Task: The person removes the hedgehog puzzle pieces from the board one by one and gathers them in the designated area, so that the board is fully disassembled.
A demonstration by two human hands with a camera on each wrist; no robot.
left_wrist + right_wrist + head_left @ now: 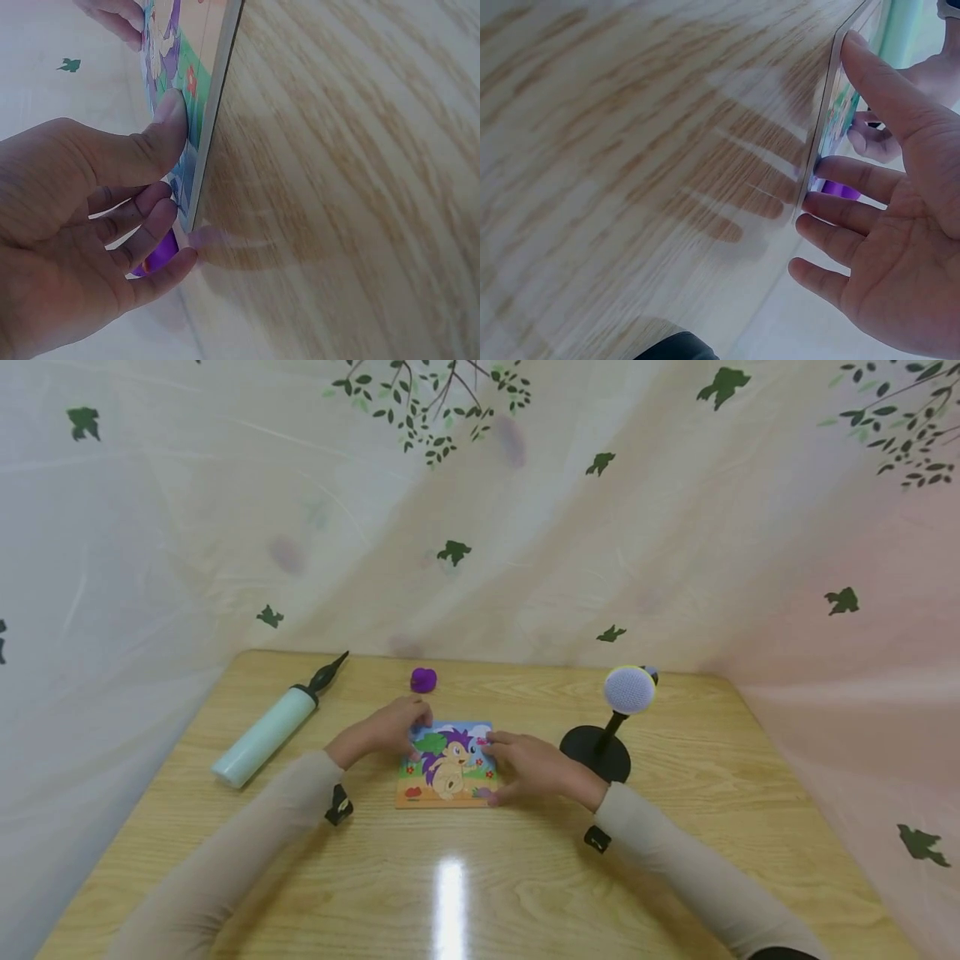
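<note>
So the square wooden hedgehog picture puzzle [447, 765] was sitting flat on the light wood-grain table [465, 893], right between my two hands, and from what I could see the picture looked pretty much filled in, no loose pieces lying next to it, so I'd guess most of the work was done. Can't swear every piece was seated though, my fingers covered a couple of spots. My left hand [390, 728] was on the far left corner, thumb pressed flat on the picture face and fingers loosely bent around the edge. My right hand [528, 766] was fairly spread out, thumb on the near edge of the board and the fingers touching its right side, not really clamping anything. Just beyond my left hand sat a small purple blob [423, 679], a mint green hand pump [270, 732] lay further out to the left, and a black stand with a round grey-white head [628, 690] stood just past my right hand.
</note>
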